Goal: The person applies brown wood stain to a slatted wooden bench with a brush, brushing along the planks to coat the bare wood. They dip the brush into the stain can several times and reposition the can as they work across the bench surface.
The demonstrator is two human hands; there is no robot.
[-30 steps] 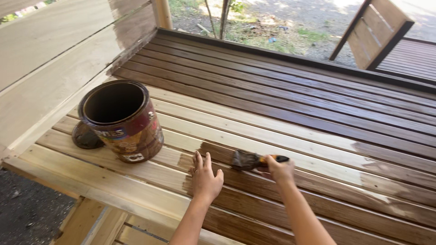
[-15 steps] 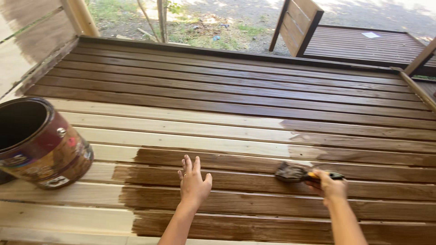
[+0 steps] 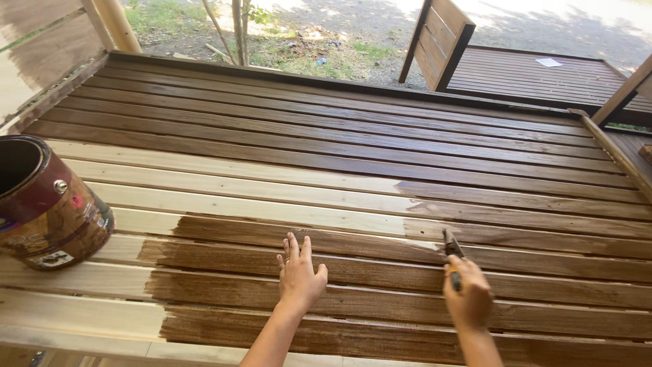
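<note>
Bright daylight comes from the far side; the wet dark-stained wooden slats (image 3: 339,136) glare softly, and sharp focus holds throughout.

The paintbrush (image 3: 451,246) is small, with a dark handle and a flat head of dark, stain-wet bristles. It stands nearly on edge, seen narrow from above, bristles pointing away from the person and touching a slat. The right hand (image 3: 468,299) is wrapped around its handle.

The slatted wooden platform (image 3: 285,177) is made of long parallel boards with narrow gaps. Its far boards are glossy dark brown with stain. The middle boards are pale bare wood on the left. The near boards carry a brown stained patch with ragged edges, under the brush.
</note>
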